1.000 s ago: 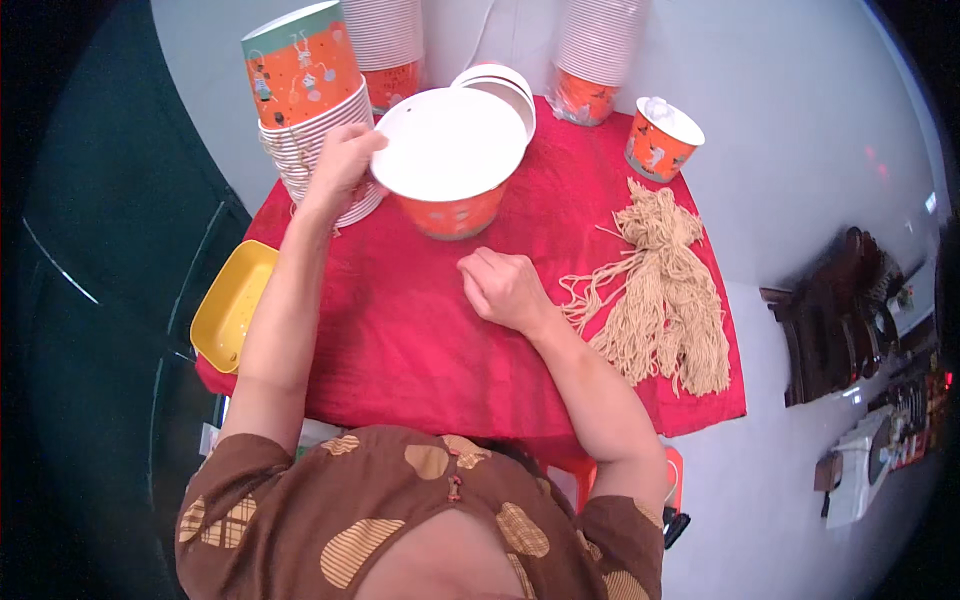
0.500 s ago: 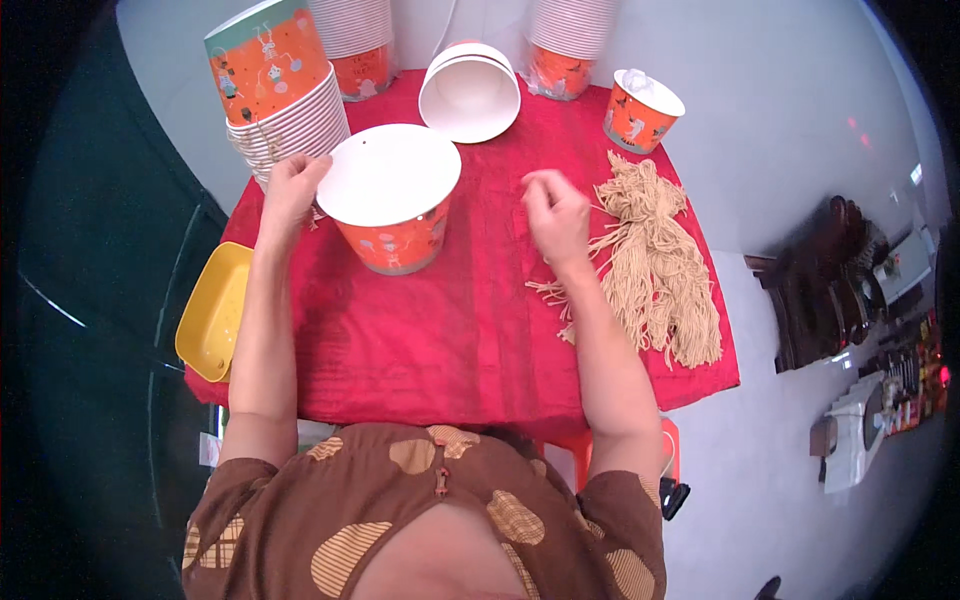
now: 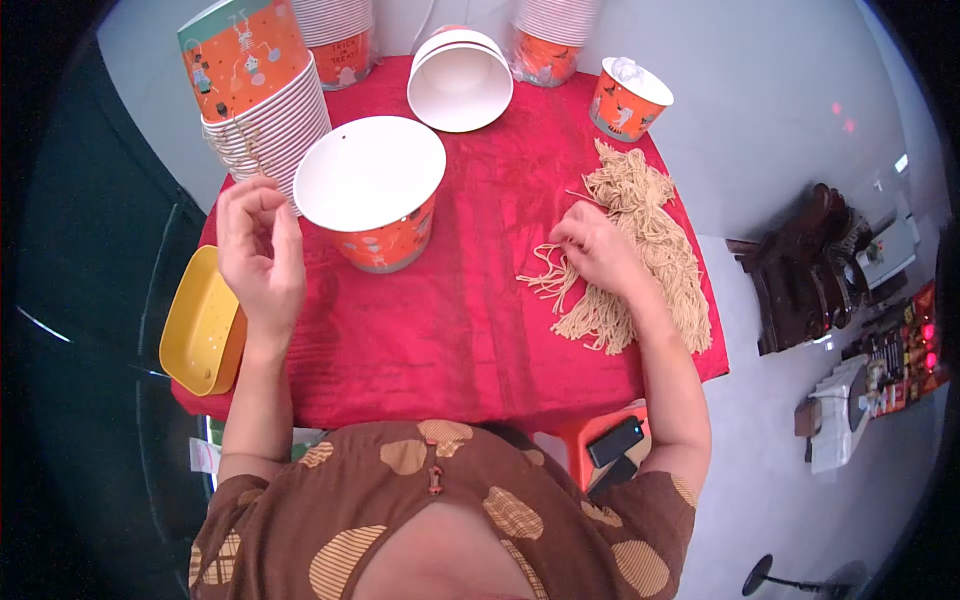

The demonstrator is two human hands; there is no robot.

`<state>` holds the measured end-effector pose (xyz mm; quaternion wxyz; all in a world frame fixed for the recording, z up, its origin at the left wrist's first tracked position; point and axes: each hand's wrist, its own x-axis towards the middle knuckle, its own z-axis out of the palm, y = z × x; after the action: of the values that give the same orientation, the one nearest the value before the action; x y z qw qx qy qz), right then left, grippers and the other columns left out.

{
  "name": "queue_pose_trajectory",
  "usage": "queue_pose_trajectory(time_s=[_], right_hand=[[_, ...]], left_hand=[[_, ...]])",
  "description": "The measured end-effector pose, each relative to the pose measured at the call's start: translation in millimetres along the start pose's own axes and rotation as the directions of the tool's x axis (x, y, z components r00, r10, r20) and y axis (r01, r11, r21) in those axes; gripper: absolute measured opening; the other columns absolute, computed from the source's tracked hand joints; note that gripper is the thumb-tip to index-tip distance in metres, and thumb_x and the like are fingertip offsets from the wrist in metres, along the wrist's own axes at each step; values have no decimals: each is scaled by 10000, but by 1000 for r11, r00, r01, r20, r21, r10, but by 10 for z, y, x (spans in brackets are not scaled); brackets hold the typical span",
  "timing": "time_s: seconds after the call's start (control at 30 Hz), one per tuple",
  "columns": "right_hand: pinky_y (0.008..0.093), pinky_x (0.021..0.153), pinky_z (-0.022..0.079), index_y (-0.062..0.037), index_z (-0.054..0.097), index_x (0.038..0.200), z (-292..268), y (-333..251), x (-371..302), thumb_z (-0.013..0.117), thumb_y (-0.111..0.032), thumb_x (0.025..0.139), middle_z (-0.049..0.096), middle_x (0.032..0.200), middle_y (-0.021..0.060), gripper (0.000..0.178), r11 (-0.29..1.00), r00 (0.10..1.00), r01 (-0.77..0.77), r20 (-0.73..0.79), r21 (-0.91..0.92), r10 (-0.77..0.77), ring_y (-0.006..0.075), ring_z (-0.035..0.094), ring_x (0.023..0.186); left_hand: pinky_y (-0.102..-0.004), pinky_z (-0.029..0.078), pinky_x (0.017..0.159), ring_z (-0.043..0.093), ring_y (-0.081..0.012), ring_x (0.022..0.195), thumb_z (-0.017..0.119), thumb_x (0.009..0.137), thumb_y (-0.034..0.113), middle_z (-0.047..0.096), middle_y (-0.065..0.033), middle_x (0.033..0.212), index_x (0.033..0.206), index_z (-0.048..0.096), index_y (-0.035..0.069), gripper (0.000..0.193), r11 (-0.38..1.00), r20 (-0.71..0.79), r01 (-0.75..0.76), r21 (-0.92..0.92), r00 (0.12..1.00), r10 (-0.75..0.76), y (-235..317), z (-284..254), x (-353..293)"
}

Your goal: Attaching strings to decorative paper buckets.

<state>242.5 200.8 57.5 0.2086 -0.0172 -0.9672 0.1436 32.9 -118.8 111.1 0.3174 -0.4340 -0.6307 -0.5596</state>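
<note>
A white-lined orange paper bucket [image 3: 385,245] stands upright on the table, with a small dark dot on its inner wall near the rim. Just left of it my left hand [image 3: 262,255] is raised, empty, its fingers loosely curled and the thumb apart. On the right lies a thick bundle of beige cords [image 3: 655,225], loose ends spreading to the left. My right hand [image 3: 598,250] reaches over those ends, fingertips pinched on cord strands; how many is hidden. Behind my left hand rises a tilted stack of nested buckets [image 3: 250,65], with cord hanging along its rims.
The table wears a red cloth [image 3: 460,340]. A yellow plastic basin [image 3: 205,330] sits at its left edge. Toward the back are white bowl-like buckets [image 3: 460,90] lying on their side, more wrapped stacks, and a small orange bucket [image 3: 628,105]. A phone [image 3: 615,442] rests on a red stool.
My left hand has let go of the bucket's rim and drawn back toward me. My right hand has moved right and down onto the cord bundle.
</note>
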Motion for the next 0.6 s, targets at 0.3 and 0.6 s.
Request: queue_pose_trajectory(time_s=[0.3, 0.6], right_hand=[[368, 773, 499, -57, 661, 919, 51, 7, 5, 644, 27, 766, 536, 915, 86, 175, 999, 992, -22, 123, -30, 25, 262, 583, 899], [387, 775, 484, -16, 574, 843, 157, 83, 68, 650, -42, 812, 529, 950, 103, 87, 999, 993, -9, 118, -43, 14, 286, 565, 920]], left_hand=[[-178, 415, 590, 490, -52, 697, 564, 862, -43, 562, -84, 1010, 945, 559, -20, 86, 997, -13, 33, -65, 999, -34, -14, 62, -77], [-168, 406, 590, 484, -50, 692, 550, 872, -30, 573, -72, 1018, 941, 564, 0, 76, 998, 28, 31, -51, 999, -30, 29, 21, -61]])
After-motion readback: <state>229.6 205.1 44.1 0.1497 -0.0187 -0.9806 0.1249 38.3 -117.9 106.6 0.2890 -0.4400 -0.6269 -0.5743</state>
